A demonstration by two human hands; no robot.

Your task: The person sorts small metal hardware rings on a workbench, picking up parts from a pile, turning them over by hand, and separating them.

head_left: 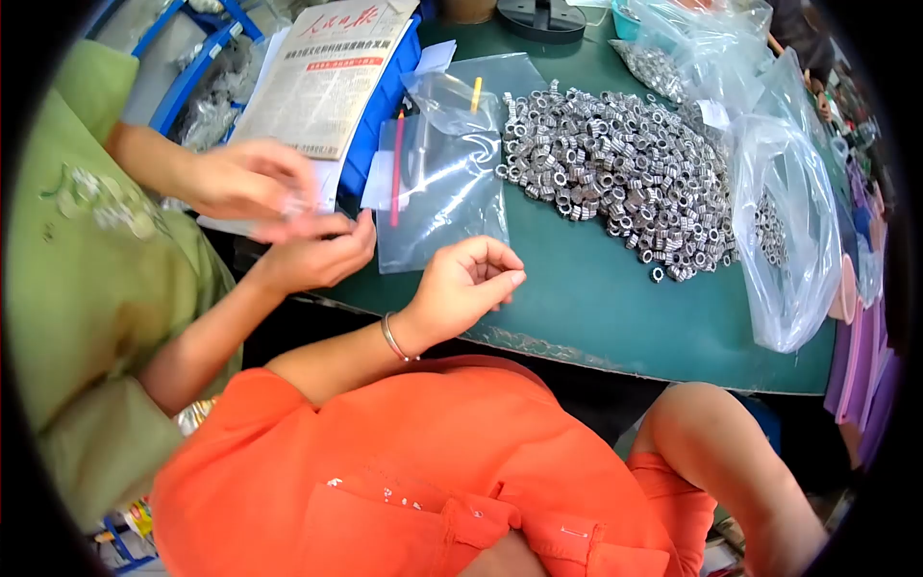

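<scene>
My left hand (pixel 466 288), with a metal bracelet at its wrist, hovers by the front edge of the green table (pixel 596 322). Its fingers are curled with the thumb pressed against them; what they hold, if anything, is hidden. Just beyond it lies a flat clear plastic bag (pixel 442 231) with a red pencil (pixel 397 168) and a short yellow stick (pixel 476 94) on it. To the right spreads a large heap of small ribbed metal rings (pixel 625 173). My right hand does not show.
At my left, a person in a green shirt (pixel 106 250) works with both hands together, slightly blurred. A newspaper (pixel 317 77) rests by a blue bin (pixel 380 106). Clear plastic bags (pixel 784 231) stand right of the heap; a black round base (pixel 540 19) is at the back.
</scene>
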